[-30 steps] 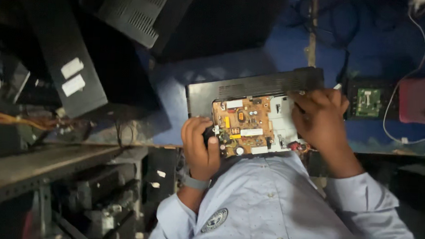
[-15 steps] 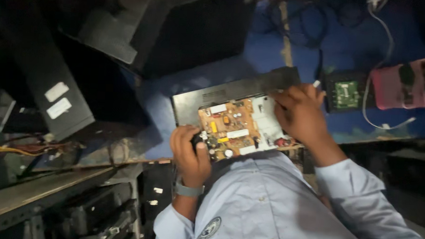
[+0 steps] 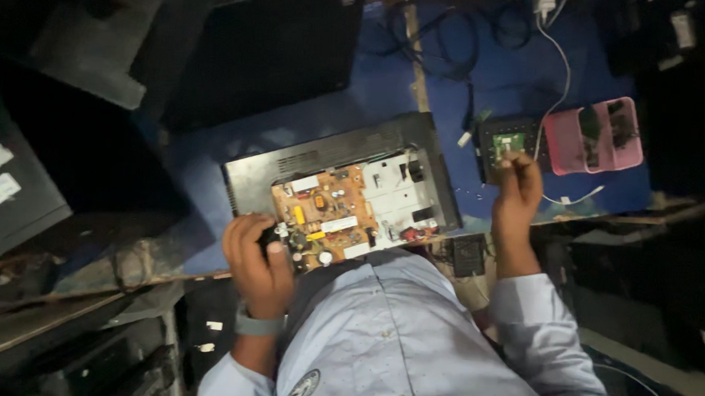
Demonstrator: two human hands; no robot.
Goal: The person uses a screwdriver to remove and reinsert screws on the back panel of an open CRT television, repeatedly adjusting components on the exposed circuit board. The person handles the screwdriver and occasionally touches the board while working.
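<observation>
A black device chassis [image 3: 331,153] lies open on the blue table [image 3: 487,76], showing an orange circuit board [image 3: 323,212] and a white metal plate [image 3: 393,196]. My left hand [image 3: 257,261] grips the chassis at its near left corner, thumb on the board's edge. My right hand [image 3: 518,191] is raised to the right of the chassis, fingers pinched together just below a small black module with a green board [image 3: 504,142]. Whether something tiny sits between those fingers cannot be made out. My light blue shirt hides the chassis's near edge.
A pink tray [image 3: 593,134] with dark parts stands right of the module, and a white cable [image 3: 564,72] runs past it. A large black casing [image 3: 272,41] lies behind the chassis. Dark equipment [image 3: 16,180] is stacked at the left, with shelves below the table edge.
My right hand has left the circuit board and moved right to the small black module. The left hand keeps its grip on the chassis corner. The view has shifted.
</observation>
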